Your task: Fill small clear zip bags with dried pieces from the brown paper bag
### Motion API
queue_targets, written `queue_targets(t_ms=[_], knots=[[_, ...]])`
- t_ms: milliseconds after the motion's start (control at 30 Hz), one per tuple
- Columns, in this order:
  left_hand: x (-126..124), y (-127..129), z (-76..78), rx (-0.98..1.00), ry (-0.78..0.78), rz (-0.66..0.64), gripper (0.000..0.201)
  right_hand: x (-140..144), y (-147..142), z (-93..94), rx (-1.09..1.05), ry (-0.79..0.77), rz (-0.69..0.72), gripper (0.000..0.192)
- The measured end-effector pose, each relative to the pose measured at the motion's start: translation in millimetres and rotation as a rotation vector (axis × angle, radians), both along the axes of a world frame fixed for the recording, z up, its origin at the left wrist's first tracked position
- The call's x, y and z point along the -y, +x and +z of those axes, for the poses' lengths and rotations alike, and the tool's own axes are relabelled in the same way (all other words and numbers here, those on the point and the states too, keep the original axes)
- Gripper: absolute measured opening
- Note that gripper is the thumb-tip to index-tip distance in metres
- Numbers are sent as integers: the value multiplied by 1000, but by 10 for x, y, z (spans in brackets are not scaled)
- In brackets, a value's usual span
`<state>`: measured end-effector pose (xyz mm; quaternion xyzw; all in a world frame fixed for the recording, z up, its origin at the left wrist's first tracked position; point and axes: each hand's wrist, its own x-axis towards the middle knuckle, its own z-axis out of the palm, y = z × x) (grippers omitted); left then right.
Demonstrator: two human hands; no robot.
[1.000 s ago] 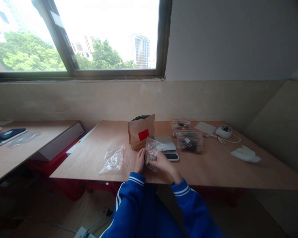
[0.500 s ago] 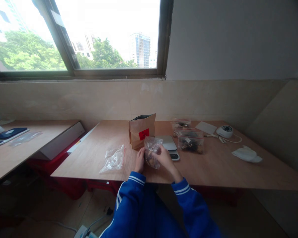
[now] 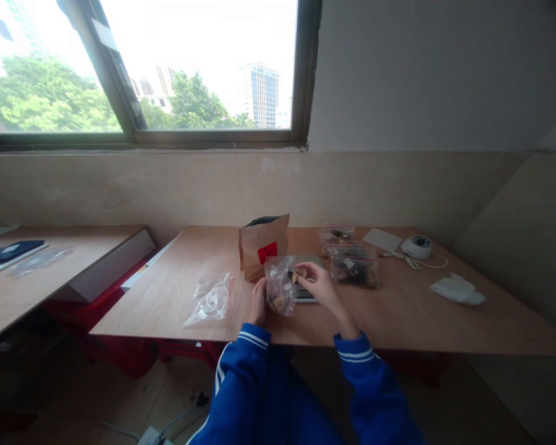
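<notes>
My left hand (image 3: pixel 258 303) is closed on the side of a clear plastic bag (image 3: pixel 277 275), which stands upright with some brown lumps at its bottom. Pinched in the fingers of my right hand (image 3: pixel 323 287) are dark and tan pieces that look like dried mushrooms (image 3: pixel 296 277), just right of the bag's mouth. Beneath that hand lies a kitchen scale (image 3: pixel 315 262), partly covered by it and the bag. Behind the plastic bag stands an open brown paper bag (image 3: pixel 251 248) with a red label.
A flat plastic zip bag (image 3: pixel 210 301) lies to the left. Several filled zip bags (image 3: pixel 356 269) sit right of the scale. Farther right are a white dome camera (image 3: pixel 417 247) with its cable, and a crumpled white cloth or tissue (image 3: pixel 458 289). A second table (image 3: pixel 60 278) is at left.
My right hand has drawn out of the plastic bag and moved right, over the scale, with the brown pieces now showing in its fingers. The left hand stays on the bag.
</notes>
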<state>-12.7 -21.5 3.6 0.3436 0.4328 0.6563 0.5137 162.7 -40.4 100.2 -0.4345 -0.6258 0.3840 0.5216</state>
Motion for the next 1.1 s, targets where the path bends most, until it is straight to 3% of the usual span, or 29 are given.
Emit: queue_targets(t_ms=[100,233,367,467,667,800,1100], knots=[[9,-10,16,2,7,-2,37,-51,36,212,-44,48,5,25],[21,-20,53,2,-1,-4,35,-319,-57,580,-110,204,-105,26],[16,-18,53,5,-10,-13,34,-750,-381,943,-72,415,-163,19],[10,-19,33,2,-18,-11,35,-1038,-646,1079,50,583,-180,13],[15,-25,27,-8,-26,-19,32,-1239,-803,950,282,670,-41,18],[25,-15,34,-6,-20,-29,31,-1217,-702,843,234,626,-34,23],[47,-12,64,-4,-29,-28,32,-1157,-625,858,179,505,207,30]])
